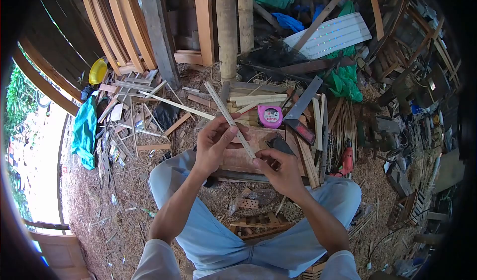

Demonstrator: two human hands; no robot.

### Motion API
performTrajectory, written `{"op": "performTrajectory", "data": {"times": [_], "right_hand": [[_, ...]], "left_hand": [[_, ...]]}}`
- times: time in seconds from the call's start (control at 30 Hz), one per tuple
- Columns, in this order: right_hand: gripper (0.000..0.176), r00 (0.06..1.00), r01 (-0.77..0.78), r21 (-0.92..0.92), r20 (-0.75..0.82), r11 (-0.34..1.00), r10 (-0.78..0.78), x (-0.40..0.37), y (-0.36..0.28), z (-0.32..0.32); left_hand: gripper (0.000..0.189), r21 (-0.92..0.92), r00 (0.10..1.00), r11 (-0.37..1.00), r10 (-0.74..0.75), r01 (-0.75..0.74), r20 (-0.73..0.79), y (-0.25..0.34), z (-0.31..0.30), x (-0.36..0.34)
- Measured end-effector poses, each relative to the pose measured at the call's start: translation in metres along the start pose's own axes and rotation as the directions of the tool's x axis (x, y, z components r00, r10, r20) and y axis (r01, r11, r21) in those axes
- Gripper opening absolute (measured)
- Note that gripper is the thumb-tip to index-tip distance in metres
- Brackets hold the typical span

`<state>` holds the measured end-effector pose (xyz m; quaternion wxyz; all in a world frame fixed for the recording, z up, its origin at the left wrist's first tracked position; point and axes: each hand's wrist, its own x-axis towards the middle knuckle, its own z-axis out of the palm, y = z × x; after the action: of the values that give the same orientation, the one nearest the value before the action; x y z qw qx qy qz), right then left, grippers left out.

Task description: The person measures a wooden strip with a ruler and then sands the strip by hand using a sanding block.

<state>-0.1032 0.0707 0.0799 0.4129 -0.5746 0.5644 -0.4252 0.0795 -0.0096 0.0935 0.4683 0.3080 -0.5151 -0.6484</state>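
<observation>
A thin pale wooden strip (216, 99) with small dark marks along its face slants across the middle of the head view. My left hand (214, 145) is closed around its middle, thumb on top. Lower down, my right hand (281, 171) pinches the near end between thumb and fingers. Below the strip lies a flat wooden board (238, 161) in front of my crossed legs. A dark block (279, 145) rests on it near my right hand. Just beyond are a pink tape measure (270, 116) and a tool with a flat metal blade (305, 97) and a dark-and-red handle.
A red power drill (347, 160) stands beside my right knee. Loose wood strips (318, 126) lie to the right, and scrap wood (149, 106) litters the left. Bamboo posts (227, 32) and wooden frames (119, 27) rise ahead. Shavings cover the floor (119, 230).
</observation>
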Motion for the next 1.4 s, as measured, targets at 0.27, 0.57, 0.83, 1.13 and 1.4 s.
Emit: {"op": "performTrajectory", "data": {"times": [0.27, 0.57, 0.83, 1.13, 1.4], "right_hand": [[0.023, 1.0, -0.018, -0.003, 0.016, 1.0, 0.018, -0.0005, -0.0015, -0.0007], [0.024, 1.0, -0.005, 0.005, 0.0, 1.0, 0.005, -0.0009, 0.0004, 0.0012], [0.024, 1.0, -0.003, -0.009, 0.009, 1.0, 0.003, -0.001, -0.0017, 0.0002], [0.023, 1.0, 0.008, 0.004, 0.008, 1.0, -0.008, -0.0009, 0.0009, 0.0015], [0.022, 0.999, -0.017, -0.037, 0.041, 0.999, 0.018, -0.0006, -0.0027, -0.0008]], "left_hand": [[0.035, 0.047, 0.999, 0.998, 0.045, -0.045, 0.0, -0.0036, -0.0003, 0.0003], [0.035, 0.063, 0.999, 0.997, 0.046, -0.046, 0.0, -0.0037, -0.0003, -0.0002], [0.034, 0.064, 0.999, 0.997, 0.037, -0.037, -0.005, -0.0028, 0.0001, -0.0009], [0.035, 0.064, 0.998, 0.996, 0.056, -0.057, 0.013, -0.0052, -0.0021, -0.0003], [0.033, 0.049, 0.998, 0.997, 0.065, -0.065, -0.002, -0.0052, -0.0002, 0.0003]]}}
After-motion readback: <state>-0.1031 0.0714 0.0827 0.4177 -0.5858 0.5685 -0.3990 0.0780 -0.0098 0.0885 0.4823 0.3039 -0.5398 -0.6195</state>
